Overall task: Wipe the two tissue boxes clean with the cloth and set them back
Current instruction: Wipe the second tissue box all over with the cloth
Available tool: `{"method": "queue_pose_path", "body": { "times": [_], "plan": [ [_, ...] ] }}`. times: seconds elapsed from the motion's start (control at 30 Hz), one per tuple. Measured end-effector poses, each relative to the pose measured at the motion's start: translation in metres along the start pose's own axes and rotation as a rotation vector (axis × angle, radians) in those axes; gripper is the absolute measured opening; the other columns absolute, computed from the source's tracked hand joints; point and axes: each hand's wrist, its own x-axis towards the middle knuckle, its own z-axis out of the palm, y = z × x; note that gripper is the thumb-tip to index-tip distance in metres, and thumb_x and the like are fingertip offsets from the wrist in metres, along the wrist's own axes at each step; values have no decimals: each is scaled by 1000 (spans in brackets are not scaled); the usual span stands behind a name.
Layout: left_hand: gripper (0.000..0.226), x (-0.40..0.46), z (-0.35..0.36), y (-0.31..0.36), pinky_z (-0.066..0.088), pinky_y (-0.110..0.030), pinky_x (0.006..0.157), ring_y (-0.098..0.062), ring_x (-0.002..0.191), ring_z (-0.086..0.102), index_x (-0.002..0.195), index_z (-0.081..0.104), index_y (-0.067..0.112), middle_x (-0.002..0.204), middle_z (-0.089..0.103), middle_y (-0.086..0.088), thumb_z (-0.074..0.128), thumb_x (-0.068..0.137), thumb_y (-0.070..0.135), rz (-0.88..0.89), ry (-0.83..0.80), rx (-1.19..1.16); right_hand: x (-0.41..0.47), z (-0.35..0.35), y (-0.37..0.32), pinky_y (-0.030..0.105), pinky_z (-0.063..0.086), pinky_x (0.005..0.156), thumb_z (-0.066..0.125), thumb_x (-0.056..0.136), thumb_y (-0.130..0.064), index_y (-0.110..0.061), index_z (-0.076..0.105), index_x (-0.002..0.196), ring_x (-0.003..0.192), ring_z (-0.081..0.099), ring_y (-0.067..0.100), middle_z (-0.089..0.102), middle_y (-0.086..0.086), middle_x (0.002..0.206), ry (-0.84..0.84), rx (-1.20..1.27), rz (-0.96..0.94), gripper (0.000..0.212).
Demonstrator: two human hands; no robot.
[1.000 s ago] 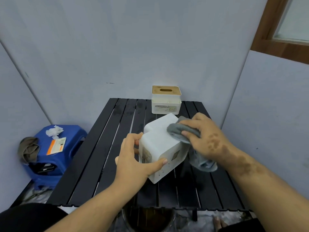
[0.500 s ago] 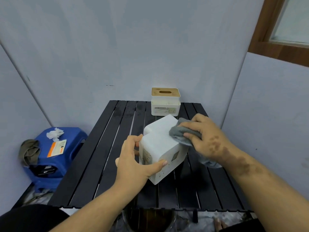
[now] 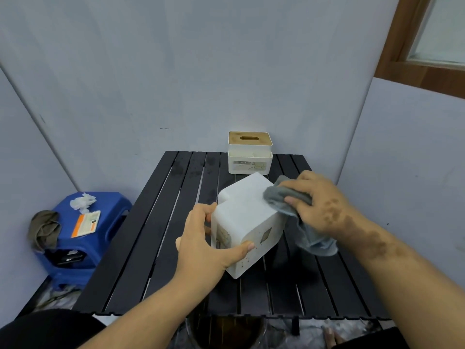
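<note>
A person's left hand (image 3: 201, 244) grips a white tissue box (image 3: 245, 222) tipped on its side above a black slatted table (image 3: 156, 238), thumb curled across the near face and fingers wrapped round the far left side. The right hand (image 3: 318, 200) clenches a bunched grey cloth (image 3: 281, 197) and presses it against the upper right edge of the same box, just across from the left hand's hold; the loose end of the cloth hangs below the right wrist, beside the box. Beyond both hands, at the far edge of the table, a second tissue box (image 3: 250, 153) with a wooden slotted lid stands upright and well apart from the held one. To the left of the gripping hand, off the table, a blue plastic stool (image 3: 110, 222) carries crumpled tissue (image 3: 82, 201), an orange-and-white packet (image 3: 85, 222) and a drab rag (image 3: 44, 229).
</note>
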Motion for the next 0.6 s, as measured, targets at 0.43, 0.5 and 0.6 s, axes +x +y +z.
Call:
{"method": "queue_pose_path", "body": {
  "times": [0.43, 0.5, 0.6],
  "plan": [
    [75, 0, -1, -2, 50, -55, 93, -21, 112, 54, 108, 45, 55, 110, 55, 23, 87, 47, 61, 36, 10, 24, -1, 9, 3, 11, 33, 70, 65, 92, -19, -33, 70, 116, 81, 51, 7, 53, -4, 91, 50, 52, 33, 28],
    [74, 0, 0, -3, 49, -55, 93, -22, 112, 54, 108, 45, 54, 109, 55, 23, 87, 47, 62, 38, 9, 29, 0, 9, 2, 11, 32, 71, 64, 93, -20, -34, 69, 117, 81, 51, 6, 53, -4, 91, 51, 54, 36, 28],
    [74, 0, 0, -2, 51, -54, 92, -23, 112, 53, 108, 45, 54, 110, 55, 23, 87, 47, 62, 35, 6, 27, -2, 9, 0, 10, 31, 70, 64, 93, -19, -33, 69, 117, 81, 49, 3, 52, -5, 91, 52, 67, 42, 28]
  ]
}}
